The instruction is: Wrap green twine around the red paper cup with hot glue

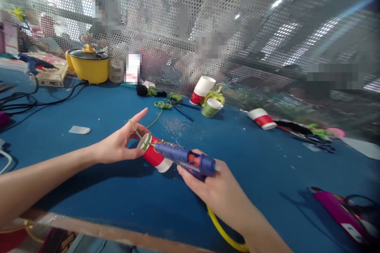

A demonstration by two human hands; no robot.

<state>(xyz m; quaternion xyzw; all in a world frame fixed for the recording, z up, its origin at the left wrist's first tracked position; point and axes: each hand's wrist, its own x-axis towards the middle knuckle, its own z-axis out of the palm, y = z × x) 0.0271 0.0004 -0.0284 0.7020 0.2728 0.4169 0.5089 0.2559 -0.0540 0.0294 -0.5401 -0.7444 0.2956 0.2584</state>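
A red and white paper cup [156, 156] lies tilted on its side, its base toward my left hand [124, 140]. The thumb of that hand presses at the cup's end, and a green yarn strand [135, 128] runs over its fingers to the cup. My right hand [215, 185] is wrapped round the handle of a blue glue gun [184, 156]. The gun's nozzle points left and meets the cup near the green yarn. A yellow cable hangs below my right hand.
Behind stand stacked paper cups [202, 90], a green-wrapped cup [211, 107] and yarn bundles [162, 104]. A yellow pot [90, 67] and another glue gun [35, 63] are back left. Another cup [261, 119], scissors [320, 142] and a magenta device [338, 209] lie right.
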